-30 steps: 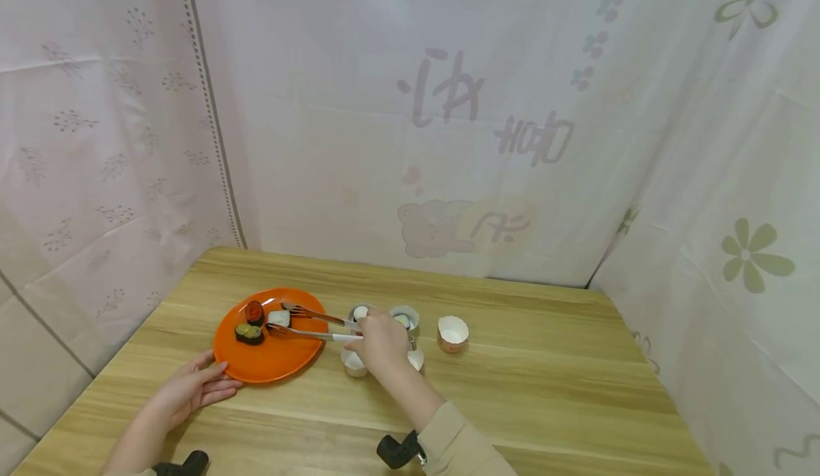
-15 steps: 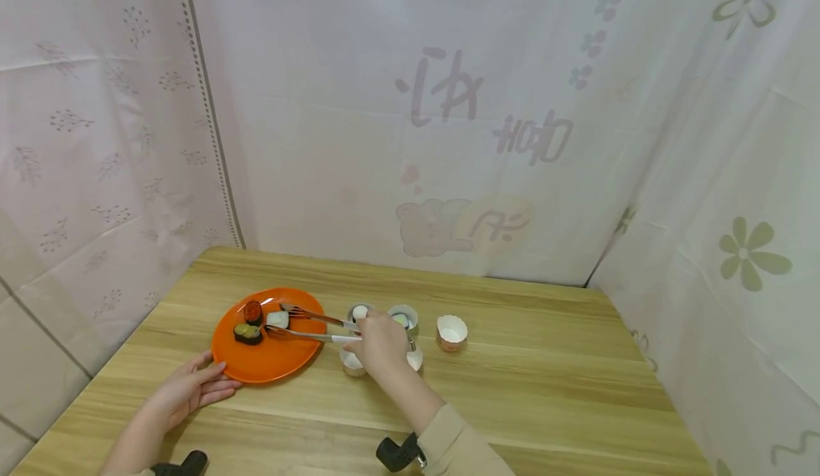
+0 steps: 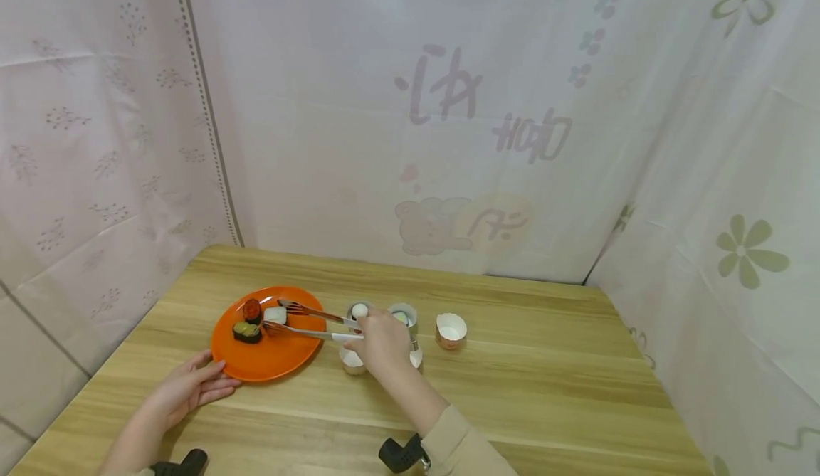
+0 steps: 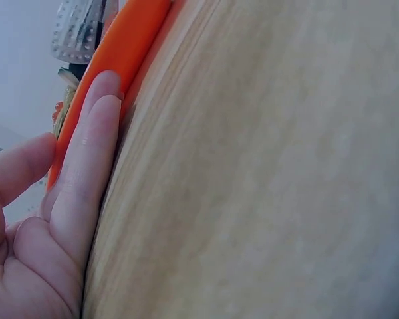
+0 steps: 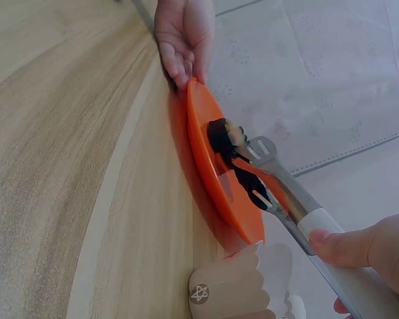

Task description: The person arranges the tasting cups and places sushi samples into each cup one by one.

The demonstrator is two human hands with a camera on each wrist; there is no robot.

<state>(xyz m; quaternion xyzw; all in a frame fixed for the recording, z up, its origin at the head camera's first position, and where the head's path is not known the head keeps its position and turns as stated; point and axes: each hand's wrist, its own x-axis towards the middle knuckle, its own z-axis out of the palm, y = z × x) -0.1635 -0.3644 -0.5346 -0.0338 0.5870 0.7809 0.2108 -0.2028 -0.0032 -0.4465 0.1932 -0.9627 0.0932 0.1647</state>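
An orange plate (image 3: 275, 358) lies on the wooden table and carries three sushi pieces: a red-topped one (image 3: 252, 309), a white one (image 3: 276, 314) and a green-topped one (image 3: 246, 331). My right hand (image 3: 383, 343) grips metal tongs (image 3: 307, 323) whose two arms straddle the white piece. In the right wrist view the tongs (image 5: 289, 196) reach over the plate (image 5: 209, 169). My left hand (image 3: 192, 385) rests flat on the table, fingertips against the plate's near rim (image 4: 110, 63).
Several small paper cups stand right of the plate: two (image 3: 359, 311) (image 3: 402, 315) hold food, one (image 3: 451, 331) stands apart further right, others sit under my right hand. Patterned curtains enclose the table on three sides.
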